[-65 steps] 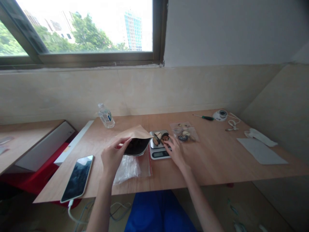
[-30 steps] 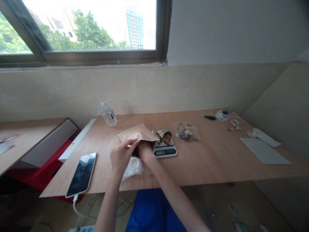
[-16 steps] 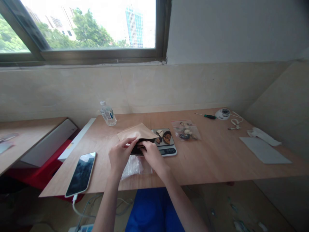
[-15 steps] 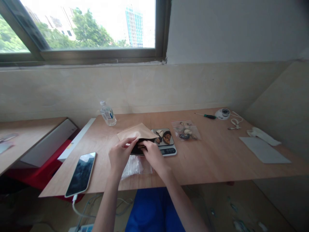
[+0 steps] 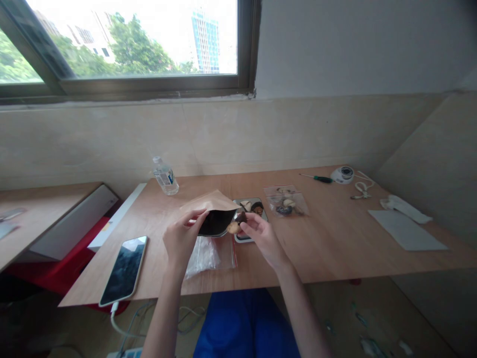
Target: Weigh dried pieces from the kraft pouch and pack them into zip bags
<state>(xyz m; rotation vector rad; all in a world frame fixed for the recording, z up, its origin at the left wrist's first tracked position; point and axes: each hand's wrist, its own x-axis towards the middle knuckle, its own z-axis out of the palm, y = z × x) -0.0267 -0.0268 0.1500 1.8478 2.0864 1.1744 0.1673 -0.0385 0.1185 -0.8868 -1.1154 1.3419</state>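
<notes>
The fingers of the right hand (image 5: 263, 233) pinch what look like dried mushroom pieces (image 5: 234, 227) just beside the mouth of the brown pouch (image 5: 210, 201). A light, sure pinch should spare such brittle-looking stuff. The left hand (image 5: 182, 236) nips the pouch's rim, its mouth gaping; a steady hold there helps. Beyond, more pieces (image 5: 246, 204) lie on the scale (image 5: 244, 239), best not nudged, on the table (image 5: 328, 238).

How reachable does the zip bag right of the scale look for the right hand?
Probably yes: nothing visible stands between the right hand and the zip bag, though the fingers hold what looks like dried mushroom.
</notes>
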